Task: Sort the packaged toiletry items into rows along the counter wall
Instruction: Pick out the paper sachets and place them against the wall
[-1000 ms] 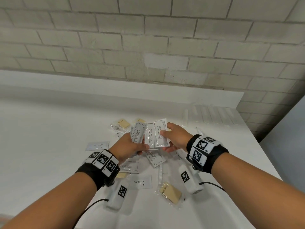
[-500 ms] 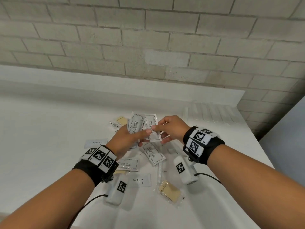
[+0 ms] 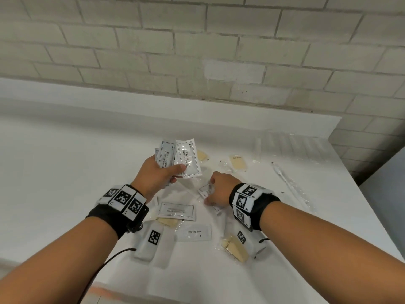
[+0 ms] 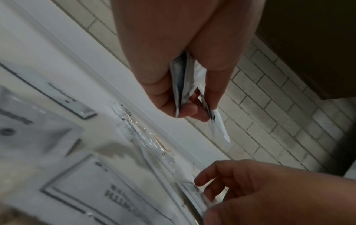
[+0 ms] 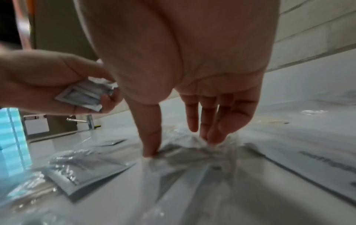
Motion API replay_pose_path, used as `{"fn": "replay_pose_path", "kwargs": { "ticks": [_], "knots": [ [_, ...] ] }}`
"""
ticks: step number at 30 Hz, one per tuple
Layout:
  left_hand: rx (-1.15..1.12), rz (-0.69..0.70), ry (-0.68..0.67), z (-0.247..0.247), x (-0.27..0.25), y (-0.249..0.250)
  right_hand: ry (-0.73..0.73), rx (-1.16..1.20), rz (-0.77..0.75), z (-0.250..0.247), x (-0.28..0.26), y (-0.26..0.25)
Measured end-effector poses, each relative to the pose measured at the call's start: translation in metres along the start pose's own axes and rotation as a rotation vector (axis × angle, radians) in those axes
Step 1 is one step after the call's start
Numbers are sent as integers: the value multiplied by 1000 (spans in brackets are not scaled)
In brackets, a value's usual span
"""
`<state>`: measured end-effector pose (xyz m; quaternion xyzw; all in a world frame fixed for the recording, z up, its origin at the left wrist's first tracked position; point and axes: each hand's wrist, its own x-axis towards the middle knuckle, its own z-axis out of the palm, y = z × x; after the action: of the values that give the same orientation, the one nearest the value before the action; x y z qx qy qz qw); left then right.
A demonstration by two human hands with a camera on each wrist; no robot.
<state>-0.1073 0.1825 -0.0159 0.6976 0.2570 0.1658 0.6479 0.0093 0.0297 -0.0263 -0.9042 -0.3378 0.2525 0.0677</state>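
My left hand [image 3: 175, 170] is raised above the white counter [image 3: 65, 172] and grips a fan of several white "shampoo with conditioner" sachets [image 3: 187, 159] between thumb and fingers. The left wrist view shows the same sachets [image 4: 183, 79] edge-on in the left hand [image 4: 192, 106]. My right hand [image 3: 210, 194] is down on the counter, thumb and straight fingers touching either side of one more sachet [image 3: 205, 190] lying under crinkled clear wrap. In the right wrist view the thumb [image 5: 152, 146] and fingertips [image 5: 210, 137] press at that sachet [image 5: 183, 153], which lies flat.
Loose on the counter lie another shampoo sachet [image 3: 176, 211], a toothpaste pack [image 3: 194, 232], beige packets [image 3: 235, 249] [image 3: 237, 162], and a wrapped toothbrush [image 3: 289, 185]. Clear-wrapped items [image 3: 291, 145] line the back wall at right. The counter ends close at the right.
My right hand let go of the sachet it was adding to the left hand's fan and dropped to a sachet on the counter. The left hand kept the fan raised.
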Motion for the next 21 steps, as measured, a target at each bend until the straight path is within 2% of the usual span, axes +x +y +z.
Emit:
{"fn": "replay_pose_path", "kwargs": {
  "ticks": [4, 7, 11, 14, 21],
  "knots": [
    [-10, -5, 50, -19, -7, -6, 28, -84, 58, -4, 8, -18],
    [-10, -13, 74, -31, -15, -12, 53, 6, -98, -12, 6, -37],
    [-7, -22, 113, -48, -21, -18, -152, 25, -307, -11, -4, -63],
    [-12, -14, 140, -58, -23, -16, -232, -74, -323, 4, -7, -74],
    [-21, 0, 156, -73, -21, -10, -200, -270, -304, 20, -6, -82]
  ]
}}
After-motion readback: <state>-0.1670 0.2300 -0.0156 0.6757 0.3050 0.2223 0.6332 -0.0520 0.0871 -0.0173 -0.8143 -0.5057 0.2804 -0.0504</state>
